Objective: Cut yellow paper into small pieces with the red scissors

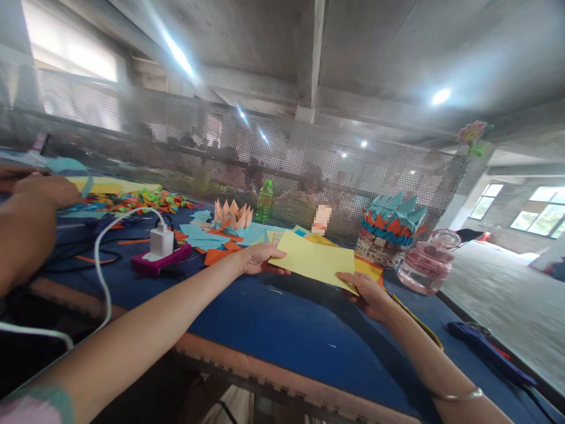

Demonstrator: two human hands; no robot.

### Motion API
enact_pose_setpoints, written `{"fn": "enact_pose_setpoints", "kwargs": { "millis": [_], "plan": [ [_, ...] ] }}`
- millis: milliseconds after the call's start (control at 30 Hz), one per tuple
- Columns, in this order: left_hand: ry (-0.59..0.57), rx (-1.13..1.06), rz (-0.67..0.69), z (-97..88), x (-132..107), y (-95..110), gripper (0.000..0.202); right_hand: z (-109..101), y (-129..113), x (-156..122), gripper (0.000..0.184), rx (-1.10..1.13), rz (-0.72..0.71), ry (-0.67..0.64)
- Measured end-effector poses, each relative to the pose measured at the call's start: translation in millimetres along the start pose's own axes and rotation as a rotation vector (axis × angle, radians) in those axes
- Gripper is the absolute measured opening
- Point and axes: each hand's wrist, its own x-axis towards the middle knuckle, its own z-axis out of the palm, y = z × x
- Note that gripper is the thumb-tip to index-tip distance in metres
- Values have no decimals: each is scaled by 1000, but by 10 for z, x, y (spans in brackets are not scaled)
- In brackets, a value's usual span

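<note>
Blue-topped workbench (282,335), entry: a green plastic bottle (264,201), a pink glass jar (426,265), a magenta power bank (161,260) and coloured paper scraps (198,237) are being carried directly on its surface.

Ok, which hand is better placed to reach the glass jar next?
Right, probably: the right hand grips the yellow paper sheet and sits closest to the glass jar; the left hand holds the sheet's other end, farther off.

Look at that, a thin silver bangle (457,394) riding the bare right arm (424,353), and over on the bare left arm (132,335), a pale pink sleeve (30,409) finished with a teal band!
</note>
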Motion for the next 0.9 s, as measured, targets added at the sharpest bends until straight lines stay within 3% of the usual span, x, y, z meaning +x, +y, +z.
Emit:
{"fn": "enact_pose_setpoints", "kwargs": {
  "millis": [267,900],
  "plan": [
    [24,16,-25,8,-6,5,36,8,5,5,20,80,88,9],
    [-2,65,-13,-6,-7,-15,39,26,0,-5,24,0,53,20]
  ]
}}
